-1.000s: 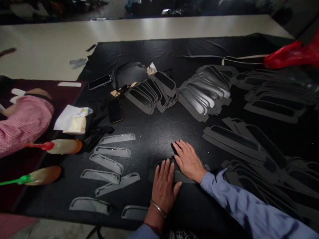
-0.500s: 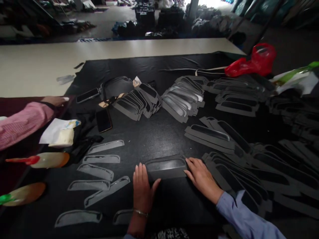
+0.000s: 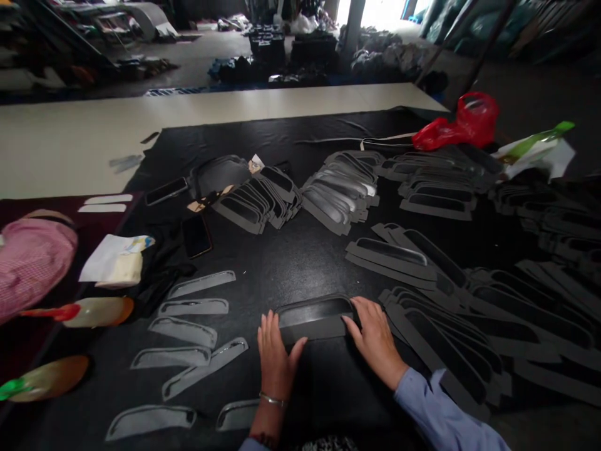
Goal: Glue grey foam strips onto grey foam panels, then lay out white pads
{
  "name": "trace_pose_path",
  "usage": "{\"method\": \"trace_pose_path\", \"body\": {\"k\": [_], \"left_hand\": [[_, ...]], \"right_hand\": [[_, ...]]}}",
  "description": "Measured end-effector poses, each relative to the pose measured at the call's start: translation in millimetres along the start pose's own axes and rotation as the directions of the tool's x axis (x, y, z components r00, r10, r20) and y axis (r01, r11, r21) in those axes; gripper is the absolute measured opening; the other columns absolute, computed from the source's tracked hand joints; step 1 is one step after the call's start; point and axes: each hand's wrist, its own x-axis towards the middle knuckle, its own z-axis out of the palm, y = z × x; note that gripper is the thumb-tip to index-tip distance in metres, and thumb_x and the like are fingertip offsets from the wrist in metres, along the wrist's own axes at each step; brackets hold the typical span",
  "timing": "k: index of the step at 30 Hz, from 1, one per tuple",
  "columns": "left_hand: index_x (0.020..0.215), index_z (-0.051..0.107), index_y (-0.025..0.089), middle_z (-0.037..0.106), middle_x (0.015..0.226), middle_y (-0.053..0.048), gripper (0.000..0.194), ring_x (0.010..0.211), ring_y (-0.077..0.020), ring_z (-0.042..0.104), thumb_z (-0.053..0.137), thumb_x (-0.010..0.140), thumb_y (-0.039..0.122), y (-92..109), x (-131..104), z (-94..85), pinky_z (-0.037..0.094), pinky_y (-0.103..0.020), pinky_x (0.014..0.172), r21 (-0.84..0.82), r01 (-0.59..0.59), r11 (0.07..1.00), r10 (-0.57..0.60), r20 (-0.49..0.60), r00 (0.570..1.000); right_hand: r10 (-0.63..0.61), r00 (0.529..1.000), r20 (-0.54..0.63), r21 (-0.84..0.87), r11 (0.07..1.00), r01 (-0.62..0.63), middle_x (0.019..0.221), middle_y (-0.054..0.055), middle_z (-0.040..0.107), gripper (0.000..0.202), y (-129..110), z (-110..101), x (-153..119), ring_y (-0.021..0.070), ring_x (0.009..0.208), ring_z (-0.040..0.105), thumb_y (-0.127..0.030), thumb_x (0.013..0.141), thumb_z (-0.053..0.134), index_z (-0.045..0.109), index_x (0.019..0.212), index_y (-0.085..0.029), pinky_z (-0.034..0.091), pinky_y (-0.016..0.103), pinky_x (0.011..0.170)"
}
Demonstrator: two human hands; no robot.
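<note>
Smooth, faintly sheened black sheeting (image 3: 300, 257) covered the pale, glossy desk (image 3: 263, 103), beneath matt gray pieces (image 3: 314, 329) with shinier dark panels (image 3: 323, 309), a crinkled, glossy red plastic bag (image 3: 476, 119) and translucent plastic bottles (image 3: 96, 312).

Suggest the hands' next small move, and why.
I'd probably slide the right hand slightly inward and press the middle of the gray-edged piece. Both hands are at its ends, left hand at the left one, while its middle is uncovered and it lies on the black sheet, which backs a press.
</note>
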Motion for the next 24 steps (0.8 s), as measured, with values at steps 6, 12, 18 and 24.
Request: {"method": "trace_pose_path", "body": {"k": [6,12,18,24], "left_hand": [[0.115,0.045,0.016,0.043,0.135,-0.019,0.046,0.132,-0.0320,0.027,0.058,0.076,0.038,13,8,-17.9,0.020,-0.059,0.106,-0.195,0.169,0.966,-0.161,0.055,0.985],[0.096,0.051,0.020,0.059,0.109,-0.011,0.035,0.114,-0.0275,0.049,0.061,0.071,0.043,24,27,-61.3,0.033,-0.050,0.100,-0.481,0.431,0.764,-0.404,0.163,0.900],[0.096,0.049,0.020,0.060,0.069,0.003,0.047,0.067,-0.0141,0.058,0.071,0.060,0.040,37,51,-86.8,0.045,-0.027,0.065,-0.745,0.574,0.340,-0.580,0.315,0.751],[0.073,0.062,0.015,0.060,0.057,0.003,0.035,0.053,-0.0107,0.054,0.073,0.056,0.044,36,67,-99.6,0.041,-0.022,0.053,-0.618,0.779,0.109,-0.471,0.658,0.588]], "right_hand": [[0.247,0.961,0.123,0.355,0.894,-0.275,0.079,0.005,0.059,0.025,-15,-10,17,0.0195,0.076,0.058,-0.045,0.082,0.047,0.051,0.086,-0.020,0.046,0.031,0.069],[0.250,0.934,0.256,0.530,0.772,-0.351,0.075,0.001,0.055,0.031,-26,-37,48,0.0174,0.075,0.053,-0.051,0.075,0.052,0.053,0.075,-0.020,0.043,0.028,0.068],[0.214,0.936,0.279,0.556,0.759,-0.339,0.075,0.000,0.051,0.029,-30,-43,67,0.0162,0.076,0.051,-0.050,0.075,0.053,0.053,0.077,-0.021,0.042,0.026,0.070],[0.175,0.940,0.293,0.563,0.763,-0.318,0.078,0.003,0.056,0.030,-29,-35,82,0.0180,0.078,0.053,-0.050,0.075,0.054,0.056,0.080,-0.020,0.044,0.028,0.071]]}}
